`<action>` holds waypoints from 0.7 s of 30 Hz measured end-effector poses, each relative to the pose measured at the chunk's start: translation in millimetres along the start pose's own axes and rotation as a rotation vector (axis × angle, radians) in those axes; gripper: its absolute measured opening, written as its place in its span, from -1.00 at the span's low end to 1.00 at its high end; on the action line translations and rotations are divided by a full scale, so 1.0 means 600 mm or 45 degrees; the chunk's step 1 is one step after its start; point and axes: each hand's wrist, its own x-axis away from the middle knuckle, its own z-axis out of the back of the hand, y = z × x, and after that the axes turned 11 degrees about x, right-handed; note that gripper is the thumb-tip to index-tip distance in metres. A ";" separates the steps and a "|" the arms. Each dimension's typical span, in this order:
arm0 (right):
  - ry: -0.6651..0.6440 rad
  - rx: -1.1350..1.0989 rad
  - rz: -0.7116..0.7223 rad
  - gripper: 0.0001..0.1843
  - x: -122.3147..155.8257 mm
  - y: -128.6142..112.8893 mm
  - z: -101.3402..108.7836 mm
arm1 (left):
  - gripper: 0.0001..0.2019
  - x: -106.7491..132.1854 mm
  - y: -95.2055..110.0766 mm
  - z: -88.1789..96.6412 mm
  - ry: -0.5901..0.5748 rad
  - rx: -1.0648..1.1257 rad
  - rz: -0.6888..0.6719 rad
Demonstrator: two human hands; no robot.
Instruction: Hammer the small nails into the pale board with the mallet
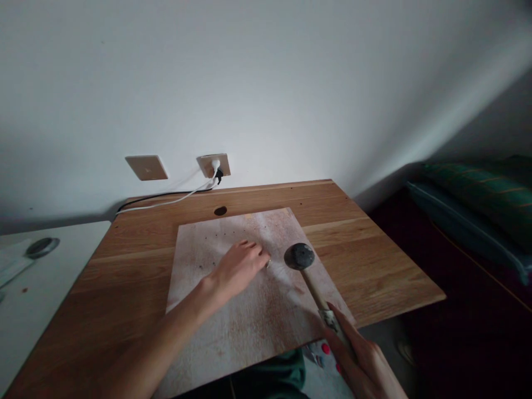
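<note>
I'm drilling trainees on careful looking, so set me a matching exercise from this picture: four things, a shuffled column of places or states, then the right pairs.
Things
1. Mallet
2. Left hand
3. White plug
4. Pale board

Places or states
A. Pushed into the wall socket
B. Fingers bent, close over the board
C. Lying on the wooden tabletop
D. Held by its handle in the right hand

Right pairs: 1-D, 2-B, 3-A, 4-C
</note>
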 end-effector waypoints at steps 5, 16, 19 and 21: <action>0.043 0.013 0.081 -0.17 -0.005 -0.011 0.002 | -0.85 0.002 -0.014 0.001 0.310 0.545 0.339; -0.002 0.000 -0.018 -0.24 -0.013 -0.019 0.015 | -0.89 0.009 -0.019 -0.032 0.372 0.661 0.387; -0.004 0.009 -0.004 -0.23 -0.012 -0.014 0.008 | -0.92 0.008 -0.018 -0.032 0.359 0.668 0.386; -0.008 0.022 0.025 -0.22 -0.013 -0.010 0.003 | -0.91 0.007 -0.016 -0.031 0.336 0.607 0.374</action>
